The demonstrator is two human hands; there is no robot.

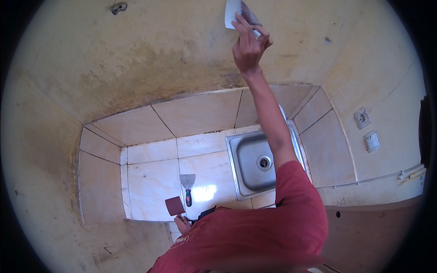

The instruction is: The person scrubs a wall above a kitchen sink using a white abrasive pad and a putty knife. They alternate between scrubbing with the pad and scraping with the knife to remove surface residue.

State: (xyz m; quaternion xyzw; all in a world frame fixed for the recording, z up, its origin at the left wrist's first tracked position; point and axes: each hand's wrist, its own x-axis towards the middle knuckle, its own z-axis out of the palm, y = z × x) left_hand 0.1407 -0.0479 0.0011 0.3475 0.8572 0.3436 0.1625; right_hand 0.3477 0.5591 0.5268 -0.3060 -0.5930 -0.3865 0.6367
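Right hand (248, 49) pinches curved white sheet (233, 16), left hand (182, 224) apparently dark-red square sheet (175, 206); I reckon slack grip risks drops.

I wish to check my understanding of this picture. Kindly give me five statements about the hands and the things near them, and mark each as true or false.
1. The right hand holds a pale sheet up at the wall. True.
2. The scraper lies inside the sink. False: it lies on the tiled counter, left of the sink.
3. The left hand is close to a dark red sheet. True.
4. The sink's drain is hidden by a cloth. False: it is uncovered.
5. The raised arm wears a long sleeve. False: the forearm is bare.
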